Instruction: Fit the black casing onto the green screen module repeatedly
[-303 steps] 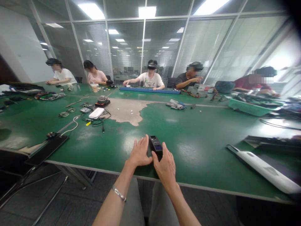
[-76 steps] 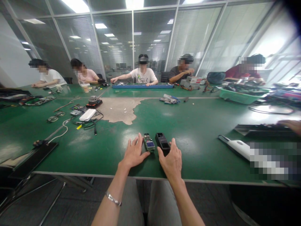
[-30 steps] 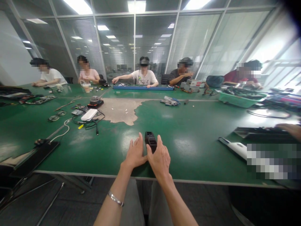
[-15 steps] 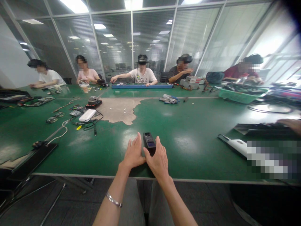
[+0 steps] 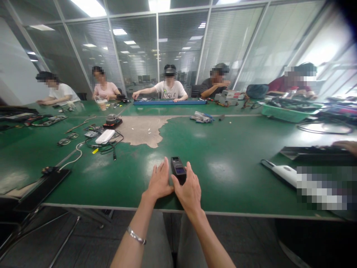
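Note:
A small black box-shaped device (image 5: 177,166) with buttons and a dark bluish display lies on the green table (image 5: 237,186) in front of me. To its left is my left hand (image 5: 160,182), fingers stretched out and holding nothing. My right hand (image 5: 190,189) rests along the device's right and near side, fingers extended and thumb apart. Its palm hides the device's near end, and whether it touches the device I cannot tell. Both thumbs almost meet just below the device.
A white adapter (image 5: 105,136) with black cables lies ahead on the left. Gloves (image 5: 202,117) lie farther off, and a green basket (image 5: 291,113) stands at the right. A white-and-black tool (image 5: 281,172) lies near right. Several people sit across the table; another person's hand (image 5: 346,146) shows at right.
The whole view has shifted very slightly. Both hands and the black device keep the same places relative to each other.

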A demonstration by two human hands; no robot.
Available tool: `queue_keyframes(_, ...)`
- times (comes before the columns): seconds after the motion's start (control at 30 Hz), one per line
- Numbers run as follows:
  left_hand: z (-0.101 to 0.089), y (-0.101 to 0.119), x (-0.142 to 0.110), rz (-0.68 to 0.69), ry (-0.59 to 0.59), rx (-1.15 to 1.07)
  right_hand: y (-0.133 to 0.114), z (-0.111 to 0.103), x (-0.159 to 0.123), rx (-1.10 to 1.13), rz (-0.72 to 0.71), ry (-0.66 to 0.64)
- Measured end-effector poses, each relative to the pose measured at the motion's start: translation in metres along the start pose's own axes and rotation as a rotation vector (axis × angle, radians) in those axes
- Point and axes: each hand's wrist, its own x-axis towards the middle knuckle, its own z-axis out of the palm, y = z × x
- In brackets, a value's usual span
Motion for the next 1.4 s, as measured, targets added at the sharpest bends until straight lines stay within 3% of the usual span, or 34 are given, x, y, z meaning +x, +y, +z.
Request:
queue_keyframes(0.6,-0.001,0.000,0.000,0.001,-0.021,-0.008,-0.011,0.001,0.009,-0.166,0.036,-0.087)
queue_keyframes(0.83,0.002,-0.002,0.002,-0.008,-0.011,-0.008,-0.016,-0.013,0.028,-0.026,0.072,0.031)
queue_keyframes(1.03,0.002,-0.001,0.002,-0.003,0.000,-0.015,0.008,-0.030,0.036,-0.030,0.105,0.116)
queue_keyframes(1.2,-0.001,0.001,0.001,-0.004,-0.001,-0.019,0.032,-0.030,0.024,-0.088,0.145,0.071)
queue_keyframes(1.4,0.000,0.000,0.001,0.006,0.003,-0.009,0.043,-0.023,0.014,-0.101,0.155,0.002)
